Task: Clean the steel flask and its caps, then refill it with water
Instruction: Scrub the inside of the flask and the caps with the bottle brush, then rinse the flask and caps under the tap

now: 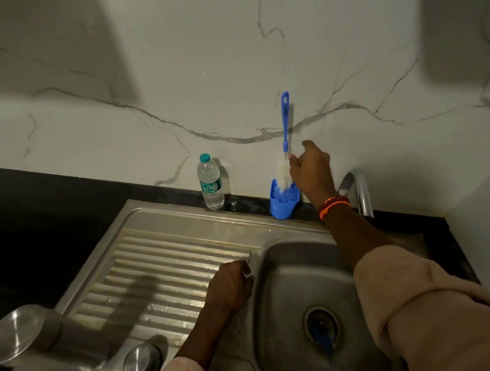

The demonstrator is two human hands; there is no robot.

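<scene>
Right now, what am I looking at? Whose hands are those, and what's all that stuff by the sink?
A person wears a camera on their head, so you see what they see, looking down at a steel sink. There is no machine, only two bare hands. The right hand reaches to the wall and touches the white bristles of a blue brush that stands in a blue holder. I can't tell if it grips it yet. The left hand, fingers curled, rests on the ridged draining board and seems to hold nothing. Near the bottom left lies the steel flask, blurry, with a round cap beside it. A water bottle stands by the wall, and the tap is on the right.
</scene>
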